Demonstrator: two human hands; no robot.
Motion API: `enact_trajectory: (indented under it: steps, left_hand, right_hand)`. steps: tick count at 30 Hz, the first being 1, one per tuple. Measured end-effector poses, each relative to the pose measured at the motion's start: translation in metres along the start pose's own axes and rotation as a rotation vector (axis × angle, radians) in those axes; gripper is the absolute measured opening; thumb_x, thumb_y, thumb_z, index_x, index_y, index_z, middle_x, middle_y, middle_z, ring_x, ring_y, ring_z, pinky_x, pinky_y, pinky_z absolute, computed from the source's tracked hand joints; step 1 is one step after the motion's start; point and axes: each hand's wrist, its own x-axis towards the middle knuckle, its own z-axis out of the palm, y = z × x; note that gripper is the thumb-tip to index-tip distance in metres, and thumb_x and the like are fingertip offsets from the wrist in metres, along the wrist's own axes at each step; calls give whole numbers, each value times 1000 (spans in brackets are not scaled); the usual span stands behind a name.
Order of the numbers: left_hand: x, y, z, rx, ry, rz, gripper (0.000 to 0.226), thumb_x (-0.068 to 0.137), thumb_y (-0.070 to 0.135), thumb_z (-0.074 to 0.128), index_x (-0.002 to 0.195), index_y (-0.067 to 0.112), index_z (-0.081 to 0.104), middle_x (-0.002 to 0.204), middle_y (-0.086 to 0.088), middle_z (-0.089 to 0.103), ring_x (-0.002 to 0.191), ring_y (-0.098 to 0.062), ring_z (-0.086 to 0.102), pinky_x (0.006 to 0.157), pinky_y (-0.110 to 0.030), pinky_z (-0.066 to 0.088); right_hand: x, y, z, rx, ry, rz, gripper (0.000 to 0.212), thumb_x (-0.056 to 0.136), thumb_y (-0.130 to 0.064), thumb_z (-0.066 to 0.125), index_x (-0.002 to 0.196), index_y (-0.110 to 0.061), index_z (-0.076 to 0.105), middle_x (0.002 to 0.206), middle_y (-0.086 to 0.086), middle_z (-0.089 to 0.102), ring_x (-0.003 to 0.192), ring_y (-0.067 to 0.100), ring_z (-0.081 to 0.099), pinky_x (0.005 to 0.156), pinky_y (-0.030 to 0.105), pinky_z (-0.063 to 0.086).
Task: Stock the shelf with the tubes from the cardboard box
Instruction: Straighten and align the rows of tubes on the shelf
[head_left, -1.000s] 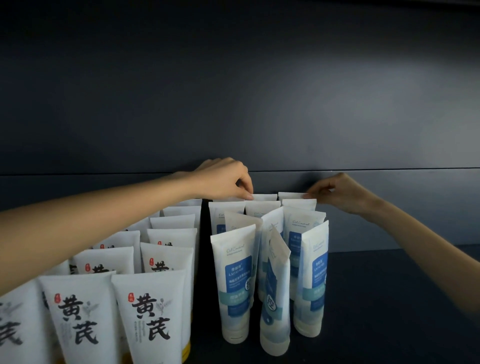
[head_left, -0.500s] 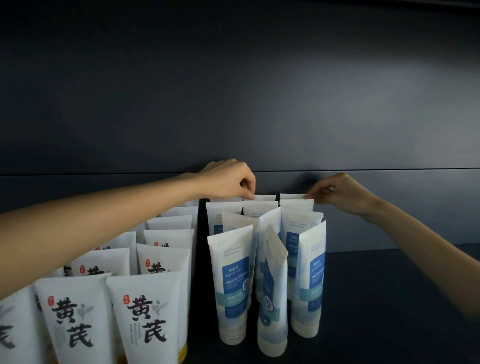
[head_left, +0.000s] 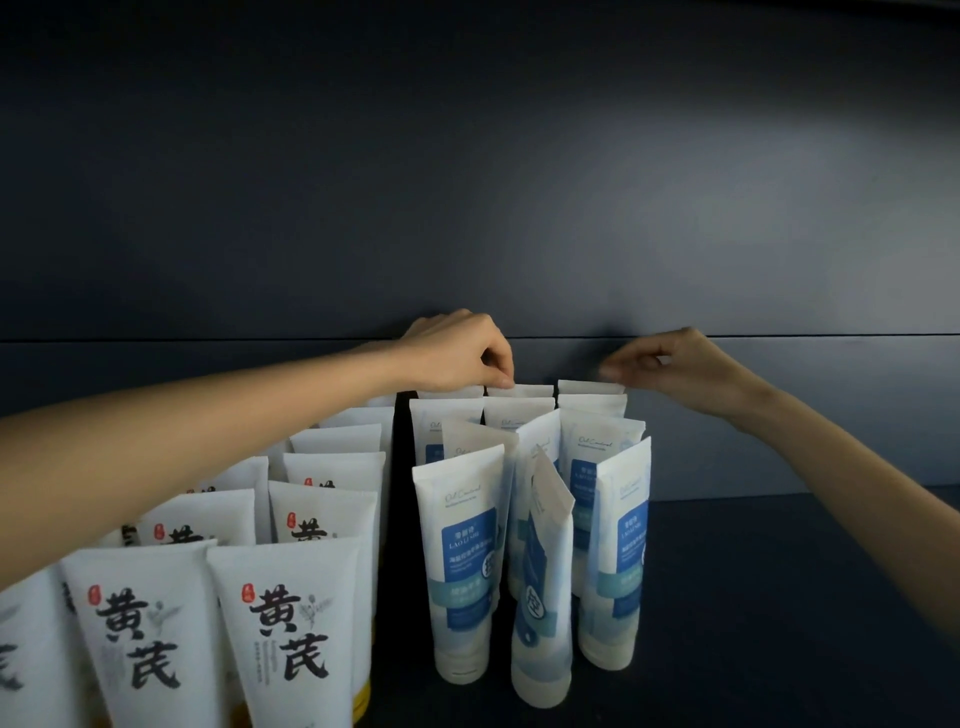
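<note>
Pinched between thumb and forefinger of the left hand (head_left: 457, 358) is the flat top seam of the rear middle tube (head_left: 524, 391), in the last row against the back panel (head_left: 519, 208). The seam is the only part that stands free above the neighbours, so I think this is why it is taken there and not by the body.

At 3 o'clock from it, the right hand (head_left: 680, 369) has its fingers curled over the seam of the rear right tube (head_left: 587, 387). The fingertips are blurred, so I cannot tell if they really pinch it or only touch it.

Both tubes belong to the blue-label tubes (head_left: 462, 561), which stand cap-down in short rows near the middle of the shelf (head_left: 779, 623). Standing on the caps shows the labels to the front. One leaning tube (head_left: 540, 597), at 6 o'clock from the hands, is tilted and turned sideways between its neighbours.

At 8 o'clock of the view the black-lettered tubes (head_left: 291, 623) stand in their own block, with a dark gap between the two kinds. Toward 4 o'clock the shelf floor is bare.

My judgement: the hands are pushing the last row back and straight, to keep the rows tight. The cardboard box is not in view.
</note>
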Motion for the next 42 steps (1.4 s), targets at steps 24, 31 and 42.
enact_trajectory:
  steps: [24,31,42]
  left_hand:
    - [-73,-16,-37,-61,-185,56,19,74,48,72,68,31,72,72,20,62,68,5,51,63,-28,40]
    - [-78,-21,-39,-33,-178,34,21,75,50,71,60,37,66,74,16,64,62,8,50,59,-25,32]
    - [-79,-21,-41,-6,-205,28,22,76,49,71,64,31,70,71,27,60,65,10,51,58,-24,31]
  right_hand:
    - [-7,-68,39,-205,-311,-212,17,76,-30,77,62,-35,68,65,-15,64,63,-7,50,59,4,38]
    - [-7,-70,42,-201,-345,-191,16,79,-30,74,65,-32,67,59,-31,59,64,-20,51,58,-2,35]
    - [-9,-69,42,-169,-344,-182,18,78,-30,76,62,-32,68,60,-27,60,63,-16,52,57,-2,35]
